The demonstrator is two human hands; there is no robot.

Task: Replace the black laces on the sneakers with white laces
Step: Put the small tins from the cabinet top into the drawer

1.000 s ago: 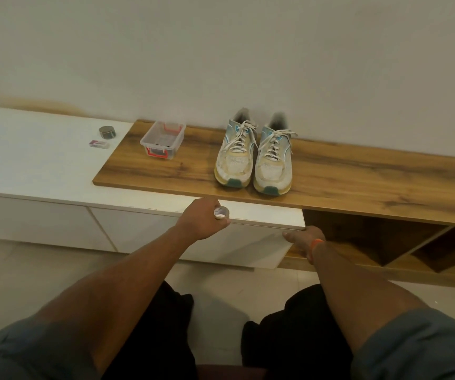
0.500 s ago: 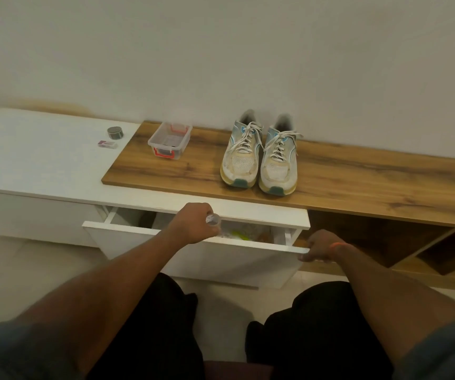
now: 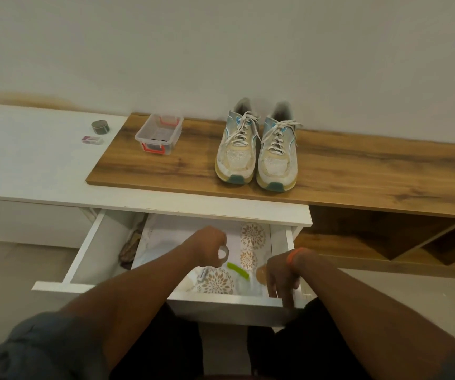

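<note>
On the wooden shelf [image 3: 357, 174] against the wall your sneakers [image 3: 256, 152] stood side by side, already carrying pale laces [image 3: 241, 130], so relacing seemed done. Below them the drawer [image 3: 220, 297] stood open. Your left hand [image 3: 209, 246] curled around a small ring-shaped thing [image 3: 223, 253]; your right hand [image 3: 281, 275] hung relaxed, fingers on the drawer's front edge, holding nothing.

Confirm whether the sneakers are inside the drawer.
No, the sneakers stand on the wooden top, above the open drawer.
</note>
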